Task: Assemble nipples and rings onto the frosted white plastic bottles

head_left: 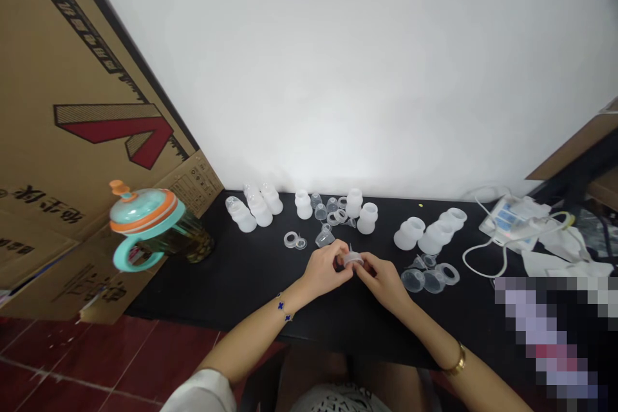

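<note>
My left hand and my right hand meet over the front of the black table, fingers pinched on a translucent bottle collar ring. A small pointed tip, perhaps a nipple, rises from the ring; fingers partly cover it. Just beyond my left hand lies a clear dome cap. To its left are a loose ring and a small nipple piece. Open white baby bottles stand behind my hands, among clear caps and rings. Right of my right hand lie more clear caps and a ring.
Several capped bottles stand at the back left, and open wide bottles at the right. A large teal-lidded jug stands by a cardboard box on the left. White cables and papers lie far right, near a pixelated area.
</note>
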Demonstrator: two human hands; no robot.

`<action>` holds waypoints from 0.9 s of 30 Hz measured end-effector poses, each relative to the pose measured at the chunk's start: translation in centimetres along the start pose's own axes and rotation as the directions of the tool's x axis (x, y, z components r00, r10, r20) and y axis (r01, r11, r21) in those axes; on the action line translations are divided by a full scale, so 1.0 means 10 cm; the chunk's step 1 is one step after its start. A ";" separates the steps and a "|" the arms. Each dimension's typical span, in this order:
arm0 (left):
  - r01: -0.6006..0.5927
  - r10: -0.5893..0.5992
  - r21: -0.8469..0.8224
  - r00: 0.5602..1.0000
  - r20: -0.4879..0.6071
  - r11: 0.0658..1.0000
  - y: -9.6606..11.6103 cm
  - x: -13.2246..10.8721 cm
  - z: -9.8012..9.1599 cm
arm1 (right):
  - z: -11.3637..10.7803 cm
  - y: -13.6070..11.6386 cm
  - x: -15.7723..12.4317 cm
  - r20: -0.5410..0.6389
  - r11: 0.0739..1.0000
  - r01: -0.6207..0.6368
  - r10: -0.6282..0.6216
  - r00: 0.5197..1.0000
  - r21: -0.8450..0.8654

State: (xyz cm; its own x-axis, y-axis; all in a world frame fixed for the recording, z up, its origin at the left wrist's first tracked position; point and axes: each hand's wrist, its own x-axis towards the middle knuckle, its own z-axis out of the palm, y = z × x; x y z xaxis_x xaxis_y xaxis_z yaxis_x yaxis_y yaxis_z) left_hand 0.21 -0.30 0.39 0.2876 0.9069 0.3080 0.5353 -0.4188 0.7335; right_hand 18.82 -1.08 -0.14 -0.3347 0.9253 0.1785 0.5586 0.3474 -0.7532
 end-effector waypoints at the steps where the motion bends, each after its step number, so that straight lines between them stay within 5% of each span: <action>1: 0.003 -0.003 -0.002 1.000 0.002 1.000 0.00 0.00 0.00 | 0.00 0.00 0.00 0.001 1.000 0.000 0.000 1.000 -0.001; 27: -0.014 0.014 0.008 1.000 0.004 1.000 -0.02 -0.01 0.01 | 0.02 0.03 -0.01 -0.007 1.000 -0.003 0.003 1.000 -0.017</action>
State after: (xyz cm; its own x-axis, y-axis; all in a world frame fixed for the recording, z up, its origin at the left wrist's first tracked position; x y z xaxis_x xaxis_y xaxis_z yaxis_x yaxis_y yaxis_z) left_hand 0.18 -0.36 0.12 0.2984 0.9006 0.3159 0.5372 -0.4321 0.7244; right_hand 18.86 -1.05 -0.50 -0.3273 0.9275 0.1808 0.5725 0.3469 -0.7429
